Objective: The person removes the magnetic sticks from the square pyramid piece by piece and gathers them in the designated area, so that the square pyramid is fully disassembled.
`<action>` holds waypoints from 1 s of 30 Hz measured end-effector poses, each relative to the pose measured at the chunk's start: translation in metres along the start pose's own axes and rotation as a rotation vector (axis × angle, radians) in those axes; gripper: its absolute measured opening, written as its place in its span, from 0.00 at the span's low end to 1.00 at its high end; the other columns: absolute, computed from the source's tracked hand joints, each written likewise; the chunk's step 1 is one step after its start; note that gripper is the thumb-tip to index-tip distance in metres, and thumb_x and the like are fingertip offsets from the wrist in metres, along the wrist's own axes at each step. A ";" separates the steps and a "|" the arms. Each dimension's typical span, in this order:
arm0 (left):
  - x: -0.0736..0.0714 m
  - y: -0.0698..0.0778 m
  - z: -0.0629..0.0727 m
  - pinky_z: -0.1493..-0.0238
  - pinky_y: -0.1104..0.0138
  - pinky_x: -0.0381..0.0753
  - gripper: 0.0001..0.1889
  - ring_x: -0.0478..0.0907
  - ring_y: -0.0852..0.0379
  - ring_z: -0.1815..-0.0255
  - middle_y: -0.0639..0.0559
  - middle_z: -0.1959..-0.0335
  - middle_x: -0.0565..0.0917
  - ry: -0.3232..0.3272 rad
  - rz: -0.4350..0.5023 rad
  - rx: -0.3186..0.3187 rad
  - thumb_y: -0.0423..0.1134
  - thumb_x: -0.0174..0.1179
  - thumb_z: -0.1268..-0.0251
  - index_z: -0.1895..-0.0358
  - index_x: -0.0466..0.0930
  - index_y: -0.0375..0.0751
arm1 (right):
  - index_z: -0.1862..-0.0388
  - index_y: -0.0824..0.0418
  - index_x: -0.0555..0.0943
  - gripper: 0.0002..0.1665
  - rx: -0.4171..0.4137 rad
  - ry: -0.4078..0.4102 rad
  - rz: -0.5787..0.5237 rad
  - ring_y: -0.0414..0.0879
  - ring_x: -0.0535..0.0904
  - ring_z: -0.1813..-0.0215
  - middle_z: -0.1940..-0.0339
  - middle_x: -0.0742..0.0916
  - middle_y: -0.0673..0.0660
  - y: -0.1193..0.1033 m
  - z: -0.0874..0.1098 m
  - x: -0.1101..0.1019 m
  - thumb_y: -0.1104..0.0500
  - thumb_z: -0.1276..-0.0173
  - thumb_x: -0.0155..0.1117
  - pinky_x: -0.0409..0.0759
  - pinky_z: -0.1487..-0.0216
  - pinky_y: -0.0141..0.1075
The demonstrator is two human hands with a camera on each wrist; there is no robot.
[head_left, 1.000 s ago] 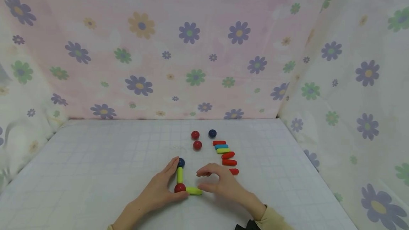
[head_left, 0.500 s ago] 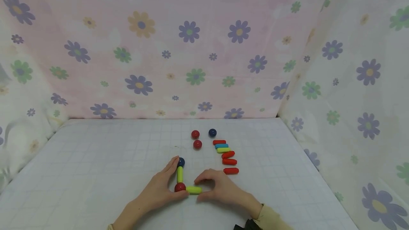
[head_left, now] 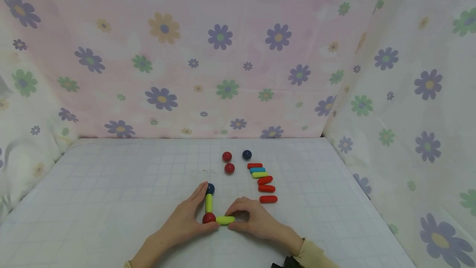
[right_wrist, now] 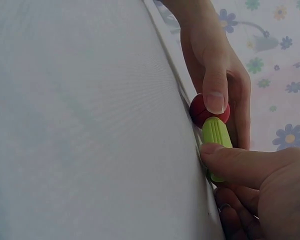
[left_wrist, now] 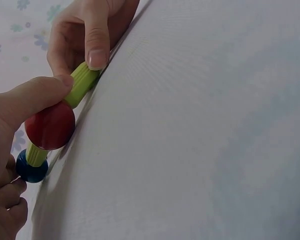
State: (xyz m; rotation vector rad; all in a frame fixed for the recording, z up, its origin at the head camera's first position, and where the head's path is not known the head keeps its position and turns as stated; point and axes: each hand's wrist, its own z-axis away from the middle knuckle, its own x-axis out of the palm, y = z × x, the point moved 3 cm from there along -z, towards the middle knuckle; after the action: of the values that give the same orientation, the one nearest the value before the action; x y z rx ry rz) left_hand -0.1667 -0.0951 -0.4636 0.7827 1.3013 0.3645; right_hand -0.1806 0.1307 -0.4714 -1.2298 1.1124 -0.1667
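Note:
In the head view, a red ball (head_left: 209, 218) joins two yellow-green rods at a corner. One rod (head_left: 209, 204) runs away from the person to a dark blue ball (head_left: 211, 189); the other rod (head_left: 224, 220) points right. The left hand (head_left: 186, 220) spans the left side, its fingertips against the blue ball and its thumb on the red ball by the right-pointing rod. The right hand (head_left: 256, 220) pinches that rod's free end between thumb and fingers. In the right wrist view, the grooved rod (right_wrist: 216, 132) meets the red ball, partly covered by the left thumb.
Farther back lie two loose red balls (head_left: 229, 168) and a dark blue ball (head_left: 247, 154). To their right is a column of short rods: several red (head_left: 266, 188), one blue (head_left: 258, 170) and one yellow-green (head_left: 259, 175). Flowered cloth (head_left: 238, 94) walls the white table (head_left: 111, 185).
The right hand has moved slightly left and closed its thumb and fingers onto the right-pointing rod, which now lies straighter. The left hand has stayed in place.

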 end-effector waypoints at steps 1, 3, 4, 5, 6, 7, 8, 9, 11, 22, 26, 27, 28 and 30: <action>0.000 0.000 0.000 0.31 0.42 0.69 0.60 0.58 0.44 0.21 0.50 0.19 0.55 0.000 0.001 0.001 0.69 0.71 0.54 0.19 0.51 0.48 | 0.47 0.46 0.85 0.17 0.002 0.002 0.004 0.36 0.78 0.50 0.55 0.87 0.38 0.000 0.000 0.000 0.50 0.35 0.72 0.79 0.42 0.32; -0.001 -0.001 0.000 0.31 0.42 0.68 0.61 0.58 0.45 0.21 0.51 0.19 0.55 -0.001 0.002 0.003 0.69 0.71 0.54 0.19 0.51 0.48 | 0.47 0.46 0.85 0.17 0.005 0.006 0.009 0.35 0.78 0.50 0.54 0.87 0.38 0.001 0.000 0.000 0.50 0.35 0.72 0.79 0.42 0.32; -0.001 -0.001 0.000 0.30 0.42 0.68 0.61 0.58 0.45 0.21 0.51 0.19 0.55 -0.002 0.005 0.004 0.69 0.71 0.54 0.19 0.51 0.49 | 0.47 0.46 0.85 0.17 0.006 0.007 0.010 0.35 0.78 0.50 0.54 0.86 0.38 0.001 0.000 0.000 0.50 0.34 0.72 0.79 0.42 0.32; -0.001 -0.001 0.000 0.30 0.41 0.67 0.61 0.57 0.45 0.21 0.52 0.19 0.54 -0.005 0.007 0.005 0.70 0.71 0.54 0.19 0.51 0.49 | 0.46 0.46 0.85 0.17 0.006 0.008 0.011 0.36 0.78 0.50 0.54 0.86 0.38 0.001 0.000 0.000 0.50 0.34 0.71 0.79 0.42 0.32; -0.001 -0.001 0.000 0.30 0.41 0.67 0.61 0.57 0.45 0.21 0.52 0.19 0.54 -0.006 0.008 0.008 0.70 0.71 0.54 0.19 0.51 0.48 | 0.46 0.46 0.85 0.17 0.007 0.009 0.010 0.36 0.78 0.49 0.54 0.86 0.38 0.001 0.000 0.000 0.50 0.34 0.71 0.79 0.42 0.32; -0.001 -0.001 0.000 0.29 0.41 0.66 0.61 0.57 0.45 0.20 0.52 0.19 0.54 -0.008 0.009 0.012 0.70 0.71 0.54 0.19 0.51 0.48 | 0.46 0.46 0.85 0.17 0.006 0.010 0.008 0.36 0.78 0.49 0.54 0.86 0.38 0.001 0.000 0.000 0.50 0.34 0.71 0.79 0.42 0.32; -0.001 -0.001 0.000 0.29 0.41 0.66 0.61 0.56 0.46 0.20 0.52 0.19 0.54 -0.008 0.009 0.015 0.70 0.71 0.54 0.19 0.51 0.48 | 0.46 0.46 0.85 0.17 0.006 0.010 0.007 0.36 0.78 0.49 0.54 0.86 0.38 0.001 0.000 0.000 0.51 0.34 0.71 0.79 0.42 0.32; -0.001 -0.002 0.000 0.29 0.41 0.65 0.61 0.56 0.46 0.20 0.52 0.19 0.54 -0.009 0.010 0.018 0.70 0.71 0.54 0.19 0.51 0.48 | 0.46 0.46 0.85 0.16 0.004 0.011 0.005 0.36 0.78 0.50 0.54 0.86 0.38 0.001 0.000 0.000 0.51 0.33 0.71 0.79 0.42 0.32; -0.002 -0.002 0.000 0.28 0.41 0.64 0.61 0.55 0.46 0.20 0.52 0.19 0.54 -0.012 0.011 0.024 0.70 0.70 0.54 0.19 0.51 0.48 | 0.46 0.46 0.85 0.16 0.003 0.013 0.003 0.36 0.79 0.50 0.53 0.86 0.39 0.002 0.000 0.000 0.51 0.33 0.70 0.79 0.41 0.32; -0.002 -0.003 0.001 0.28 0.42 0.64 0.62 0.57 0.46 0.20 0.50 0.19 0.55 -0.001 0.010 0.037 0.71 0.70 0.54 0.20 0.51 0.45 | 0.43 0.46 0.83 0.18 -0.029 -0.014 0.003 0.36 0.78 0.49 0.51 0.86 0.39 0.000 0.000 0.003 0.49 0.32 0.69 0.79 0.42 0.32; -0.002 -0.001 0.001 0.28 0.42 0.64 0.62 0.57 0.45 0.21 0.48 0.19 0.55 0.006 0.012 0.042 0.70 0.71 0.54 0.20 0.51 0.44 | 0.42 0.47 0.83 0.19 -0.065 -0.022 0.015 0.36 0.77 0.48 0.51 0.85 0.39 -0.003 0.000 0.005 0.49 0.32 0.69 0.78 0.43 0.33; -0.002 -0.001 0.001 0.28 0.41 0.64 0.61 0.57 0.45 0.21 0.48 0.19 0.55 0.009 0.011 0.045 0.70 0.71 0.54 0.20 0.51 0.43 | 0.42 0.46 0.83 0.19 -0.073 -0.019 0.024 0.36 0.77 0.48 0.51 0.85 0.40 -0.003 0.000 0.006 0.49 0.32 0.69 0.78 0.44 0.32; -0.002 0.000 0.001 0.28 0.41 0.64 0.61 0.57 0.44 0.21 0.47 0.19 0.55 0.009 0.011 0.048 0.70 0.71 0.54 0.20 0.51 0.43 | 0.43 0.46 0.83 0.19 -0.078 -0.016 0.028 0.36 0.76 0.48 0.51 0.85 0.40 -0.004 -0.001 0.006 0.49 0.32 0.69 0.78 0.44 0.32; -0.002 0.001 0.001 0.28 0.41 0.64 0.62 0.57 0.44 0.21 0.47 0.19 0.55 0.010 0.014 0.050 0.70 0.71 0.54 0.20 0.51 0.43 | 0.43 0.46 0.84 0.19 -0.080 -0.011 0.031 0.36 0.76 0.49 0.52 0.85 0.40 -0.004 -0.001 0.007 0.49 0.32 0.69 0.78 0.47 0.31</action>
State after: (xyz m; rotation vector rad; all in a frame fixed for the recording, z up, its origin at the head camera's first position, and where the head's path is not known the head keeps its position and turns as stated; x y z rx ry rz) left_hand -0.1658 -0.0962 -0.4617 0.8335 1.3186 0.3490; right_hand -0.1757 0.1241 -0.4719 -1.2822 1.1368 -0.0922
